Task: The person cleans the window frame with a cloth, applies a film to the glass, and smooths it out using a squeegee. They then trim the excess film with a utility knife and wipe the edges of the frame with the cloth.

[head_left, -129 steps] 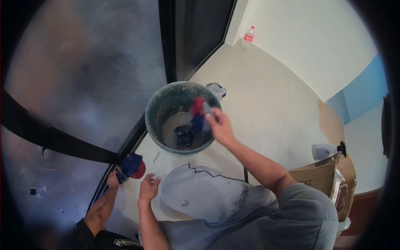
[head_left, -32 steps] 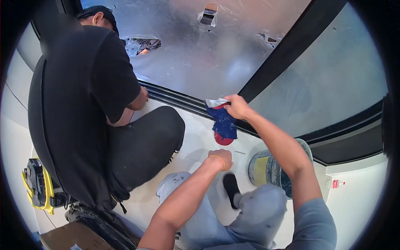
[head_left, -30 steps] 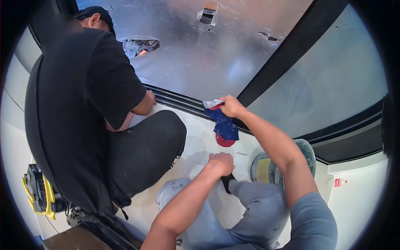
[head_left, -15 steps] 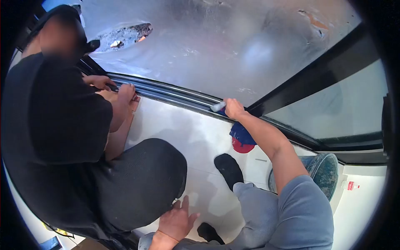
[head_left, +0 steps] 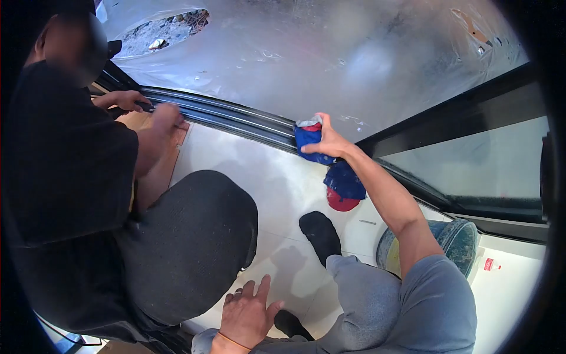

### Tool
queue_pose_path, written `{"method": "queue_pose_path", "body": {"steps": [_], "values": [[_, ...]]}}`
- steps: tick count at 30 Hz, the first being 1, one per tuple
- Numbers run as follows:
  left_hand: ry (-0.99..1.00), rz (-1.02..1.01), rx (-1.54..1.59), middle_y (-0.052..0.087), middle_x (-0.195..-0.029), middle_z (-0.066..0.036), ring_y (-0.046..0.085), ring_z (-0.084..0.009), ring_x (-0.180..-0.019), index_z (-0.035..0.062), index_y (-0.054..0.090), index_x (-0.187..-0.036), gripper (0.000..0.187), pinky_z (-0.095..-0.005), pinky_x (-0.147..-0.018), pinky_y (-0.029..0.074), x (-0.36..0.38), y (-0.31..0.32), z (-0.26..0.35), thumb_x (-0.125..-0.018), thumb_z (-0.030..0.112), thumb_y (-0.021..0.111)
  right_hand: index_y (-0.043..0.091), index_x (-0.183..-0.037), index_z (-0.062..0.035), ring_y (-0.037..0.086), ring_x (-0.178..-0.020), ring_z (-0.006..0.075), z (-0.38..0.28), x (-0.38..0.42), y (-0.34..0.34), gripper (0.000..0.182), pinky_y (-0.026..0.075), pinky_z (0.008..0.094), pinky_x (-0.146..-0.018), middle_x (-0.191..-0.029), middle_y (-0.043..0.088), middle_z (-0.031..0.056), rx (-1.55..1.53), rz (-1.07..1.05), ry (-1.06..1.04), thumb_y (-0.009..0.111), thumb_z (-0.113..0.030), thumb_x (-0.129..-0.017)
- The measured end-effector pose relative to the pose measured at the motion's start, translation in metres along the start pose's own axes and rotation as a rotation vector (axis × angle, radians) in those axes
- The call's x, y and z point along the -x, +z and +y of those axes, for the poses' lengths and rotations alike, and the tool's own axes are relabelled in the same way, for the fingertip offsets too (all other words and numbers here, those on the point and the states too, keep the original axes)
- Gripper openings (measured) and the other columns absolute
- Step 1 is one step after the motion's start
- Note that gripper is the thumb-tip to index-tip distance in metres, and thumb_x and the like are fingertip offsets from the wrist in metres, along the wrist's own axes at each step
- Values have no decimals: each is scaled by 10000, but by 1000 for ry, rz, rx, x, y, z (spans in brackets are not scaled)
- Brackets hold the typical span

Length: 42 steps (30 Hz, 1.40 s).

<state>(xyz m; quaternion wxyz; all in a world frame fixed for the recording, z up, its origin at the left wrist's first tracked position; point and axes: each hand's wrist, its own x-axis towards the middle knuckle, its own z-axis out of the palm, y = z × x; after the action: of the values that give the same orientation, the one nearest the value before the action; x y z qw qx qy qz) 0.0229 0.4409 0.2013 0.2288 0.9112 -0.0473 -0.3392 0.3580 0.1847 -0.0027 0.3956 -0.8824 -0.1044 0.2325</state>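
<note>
My right hand (head_left: 328,140) reaches to the sliding-door track (head_left: 236,121), with thumb and fingers around a blue and red cloth (head_left: 308,139) that has a pale grey edge at its top. The cloth lies across the rails. Just below it, a second blue and red fabric piece (head_left: 345,183) rests on the floor against the track. My left hand (head_left: 246,314) is down by my lap, fingers spread, holding nothing. It is close to the co-worker's dark-clad knee (head_left: 194,242).
A co-worker crouches at left, both hands (head_left: 168,117) at the track beside a brown board (head_left: 177,138). Plastic sheeting (head_left: 283,59) with holes hangs beyond. A dark-framed glass panel (head_left: 471,156), a dirty bucket (head_left: 460,242) and a bottle (head_left: 490,265) are at right.
My right hand has changed from a closed grip on a pale grey thing to a wider grip around the blue and red cloth. The co-worker's nearer hand has moved and is blurred.
</note>
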Motion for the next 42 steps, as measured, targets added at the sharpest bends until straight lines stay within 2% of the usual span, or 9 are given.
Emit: {"method": "queue_pose_path", "body": {"steps": [4,5,12,23,26,32,38,39,42], "values": [[-20,-50,-12,616,-1179,-257,664,-411,-929,63,511,-1403,601,-508,-847,500,0,6,-3,-978,487,537,221,-1458,-33,458,-1308,439,24,1,17,865,399,437,-1092,-1377,414,337,212,-38,13,737,-120,-769],[-10,-31,-17,616,-1179,-257,665,-411,-924,66,513,-1403,598,-507,-845,501,0,8,-3,-978,487,537,356,-1408,-80,481,-1260,453,28,3,22,658,419,472,-1058,-1305,477,268,196,83,-44,642,-16,-818],[-24,13,16,613,-1199,-274,647,-427,-974,62,526,-1392,560,-497,-867,499,11,0,1,-964,417,583,658,-1112,-95,553,-1140,347,39,20,25,365,487,457,-958,-1181,571,122,725,151,-276,573,56,-790],[-348,-121,289,570,-1307,-280,576,-464,-1144,61,512,-1414,552,-506,-972,466,42,-18,-12,-951,339,622,700,-976,-19,592,-1050,352,63,10,55,290,491,432,-933,-1037,661,149,426,248,-398,559,117,-763],[-161,174,174,572,-1305,-282,571,-472,-1150,62,514,-1416,556,-510,-973,470,52,3,-30,-959,363,610,694,-942,-55,597,-1020,336,52,-25,84,293,497,425,-922,-1010,639,127,405,323,-477,578,96,-720],[-241,105,210,574,-1293,-287,577,-468,-1139,52,514,-1411,565,-515,-955,480,41,-8,-34,-965,390,599,708,-908,-55,614,-1013,339,0,-105,145,173,499,428,-897,-1001,665,141,150,416,-610,612,-88,-769],[-359,-158,321,581,-1271,-301,596,-478,-1089,71,498,-1427,559,-515,-928,490,12,-29,-27,-974,386,590,688,-971,6,650,-896,377,-59,-111,139,163,522,435,-805,-923,665,196,-161,615,-368,605,-14,-832],[-169,-10,134,622,-1167,-282,662,-455,-924,53,517,-1405,620,-511,-866,511,13,3,-45,-961,482,572,684,-997,3,644,-912,390,-67,-99,124,180,516,438,-823,-949,664,203,-170,667,-384,582,1,-849],[-148,-9,81,617,-1174,-291,654,-467,-966,37,507,-1409,639,-508,-897,505,11,1,-38,-951,476,589,617,-1131,-12,606,-970,438,-46,-64,83,233,495,476,-867,-1015,626,245,-61,663,-341,556,-32,-907]]}}
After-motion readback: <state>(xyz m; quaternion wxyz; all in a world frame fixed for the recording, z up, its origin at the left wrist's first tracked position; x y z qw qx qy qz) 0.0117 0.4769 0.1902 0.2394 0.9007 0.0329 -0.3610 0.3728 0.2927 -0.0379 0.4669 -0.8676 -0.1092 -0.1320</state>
